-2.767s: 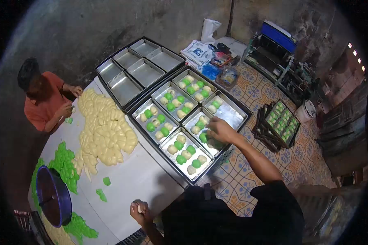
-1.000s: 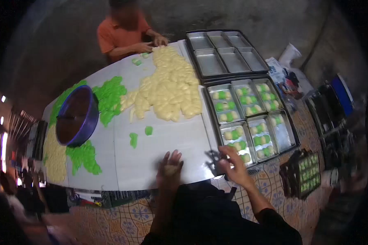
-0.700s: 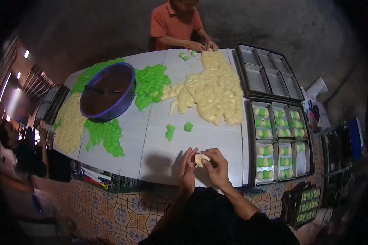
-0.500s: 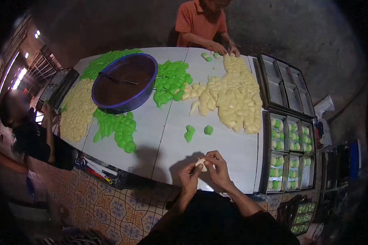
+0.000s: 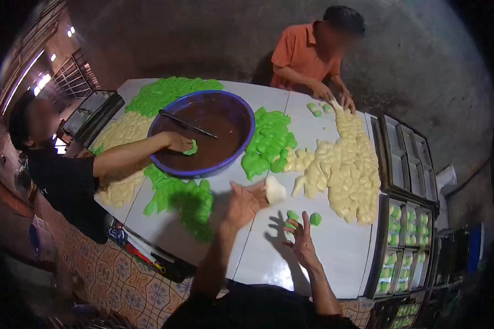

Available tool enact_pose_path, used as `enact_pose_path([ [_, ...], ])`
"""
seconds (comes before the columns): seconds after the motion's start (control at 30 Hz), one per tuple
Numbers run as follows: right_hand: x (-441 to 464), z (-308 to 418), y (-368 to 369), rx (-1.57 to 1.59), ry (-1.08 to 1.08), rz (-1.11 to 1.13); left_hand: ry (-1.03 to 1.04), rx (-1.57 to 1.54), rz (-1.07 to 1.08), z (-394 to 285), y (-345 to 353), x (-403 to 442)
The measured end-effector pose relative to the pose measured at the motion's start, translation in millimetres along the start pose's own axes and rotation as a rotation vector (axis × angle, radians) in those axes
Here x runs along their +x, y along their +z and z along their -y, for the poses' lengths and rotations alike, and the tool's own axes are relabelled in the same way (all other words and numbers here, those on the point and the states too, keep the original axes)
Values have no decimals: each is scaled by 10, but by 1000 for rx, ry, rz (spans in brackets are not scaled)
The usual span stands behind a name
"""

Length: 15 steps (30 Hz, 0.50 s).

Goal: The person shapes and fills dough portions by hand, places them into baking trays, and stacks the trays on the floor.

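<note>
A flattened piece of cream dough point(image 5: 275, 190) lies at the fingertips of my left hand point(image 5: 246, 205), held above the table with the palm turned up. My right hand point(image 5: 303, 247) is raised over the white tabletop with its fingers spread and nothing in them. Just beyond it lie two small pieces of green dough, one a rounded lump point(image 5: 315, 219) and the other a longer piece point(image 5: 292, 215), partly behind my fingers. Ahead and to the left stands a blue-purple basin point(image 5: 251, 134) of brown filling, with a dark stick-like tool point(image 5: 189, 124) across it.
A co-worker's hand point(image 5: 178, 142) holds green dough over the basin. Across the table, a person in an orange shirt point(image 5: 299, 55) handles cream dough point(image 5: 351, 164). Green dough point(image 5: 269, 141) lies beside the basin. Metal trays point(image 5: 403, 156) line the right edge, the nearer ones holding green-and-cream pieces.
My hands have come apart; the left moved forward and left with the cream dough, the right let go of it. The left co-worker's arm has reached into the basin. The view has shifted.
</note>
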State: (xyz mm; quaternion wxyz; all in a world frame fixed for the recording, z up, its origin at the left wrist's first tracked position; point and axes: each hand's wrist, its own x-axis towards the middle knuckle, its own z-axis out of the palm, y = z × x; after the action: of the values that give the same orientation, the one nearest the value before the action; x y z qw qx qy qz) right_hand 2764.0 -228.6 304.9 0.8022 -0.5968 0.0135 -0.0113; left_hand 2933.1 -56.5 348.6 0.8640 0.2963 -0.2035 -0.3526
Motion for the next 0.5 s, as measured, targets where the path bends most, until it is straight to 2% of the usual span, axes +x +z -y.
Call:
enact_pose_path([
  [0.03, 64, 3, 32, 49, -30, -35, 85, 227, -180, -262, -370, 314],
  [0.07, 129, -59, 57, -2, -36, -96, 201, 709, -542, -674, -295, 554],
  [0.1, 186, -128, 42, -57, -31, -126, 182, 1111, -614, -964, -683, 816],
  [0.13, 234, -136, 63, -61, -36, -99, 20, 1276, -804, -1106, -1174, 1100],
  [0.17, 273, -138, 106, -62, -37, -76, -106, 1514, -904, -1122, -1735, 1344],
  [0.2, 319, -145, 156, -51, -37, -74, -174, 1463, -815, -1040, -1961, 1380],
  [0.27, 407, -404, 91, -6, -43, -76, -509, 1452, -739, -967, -2191, 1444],
  [0.3, 439, -451, 107, 11, -32, -95, -675, 1451, -680, -1018, -1997, 1433],
  [0.33, 485, -474, 117, 38, -18, -101, -816, 1254, -657, -1088, -1806, 1388],
  [0.43, 531, -528, 104, 90, 30, -114, -583, 1353, -683, -992, -1495, 1268],
  [0.5, 576, -471, 177, 75, -54, -121, -622, 1579, -808, -1052, -1125, 1128],
])
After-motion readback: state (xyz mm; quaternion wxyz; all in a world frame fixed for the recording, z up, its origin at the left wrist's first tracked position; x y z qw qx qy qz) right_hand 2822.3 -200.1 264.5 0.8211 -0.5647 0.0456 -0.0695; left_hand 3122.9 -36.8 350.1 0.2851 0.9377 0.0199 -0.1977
